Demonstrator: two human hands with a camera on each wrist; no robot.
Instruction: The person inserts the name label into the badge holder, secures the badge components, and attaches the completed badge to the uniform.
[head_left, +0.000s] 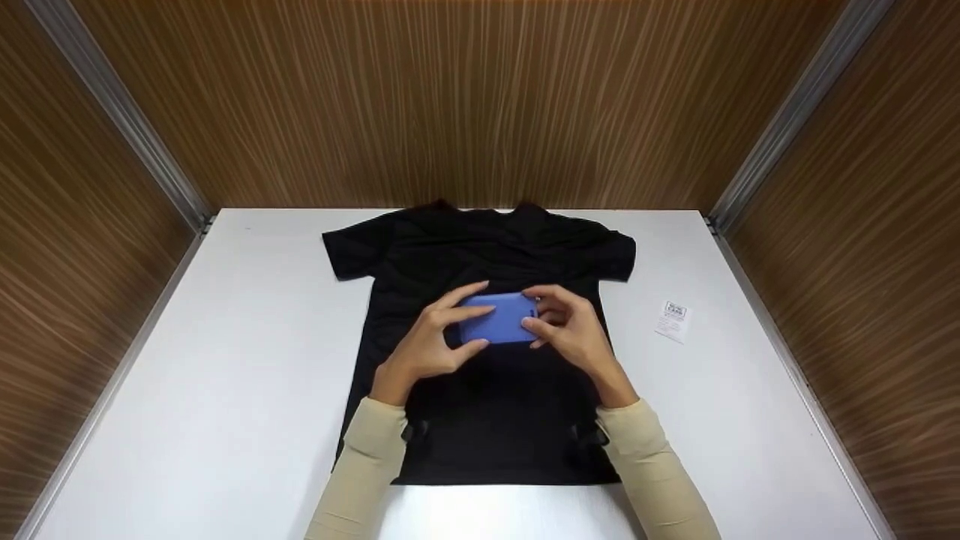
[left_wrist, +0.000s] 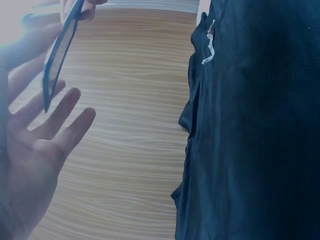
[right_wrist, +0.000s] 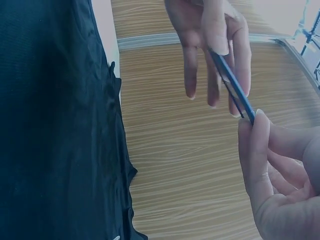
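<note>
Head view: the right hand (head_left: 570, 330) has a snug pinch on one end of a blue case (head_left: 506, 321), held up over a black T-shirt (head_left: 502, 420), while the left hand (head_left: 431, 345) is spread wide, touching the other end. Left wrist cam shows the case nearly edge-on by the splayed left hand; right wrist cam shows that pinch pretty clearly.
</note>
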